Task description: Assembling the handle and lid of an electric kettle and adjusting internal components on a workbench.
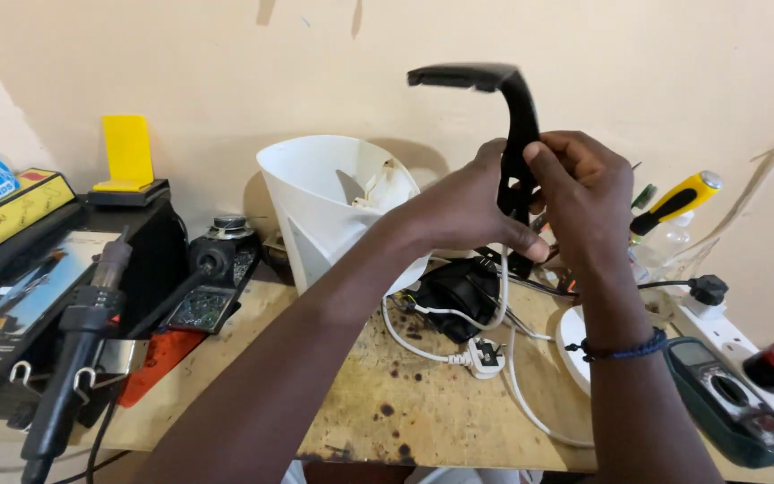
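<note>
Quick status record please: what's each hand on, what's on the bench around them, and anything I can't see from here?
left hand: grips black curved handle from the left
right hand: grips same handle from the right
behind hands: white kettle body, open top
below hands: white plug and cord on wooden bench
right side: green multimeter, yellow-handled screwdriver
left side: black hot-air tool
hidden: handle's lower end

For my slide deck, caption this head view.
Both hands grip a black curved plastic handle above a white plastic kettle body.

Black curved handle (514, 116), white kettle body (324, 202), white plug (485, 357), yellow-handled screwdriver (678, 203), green multimeter (726, 399).
</note>
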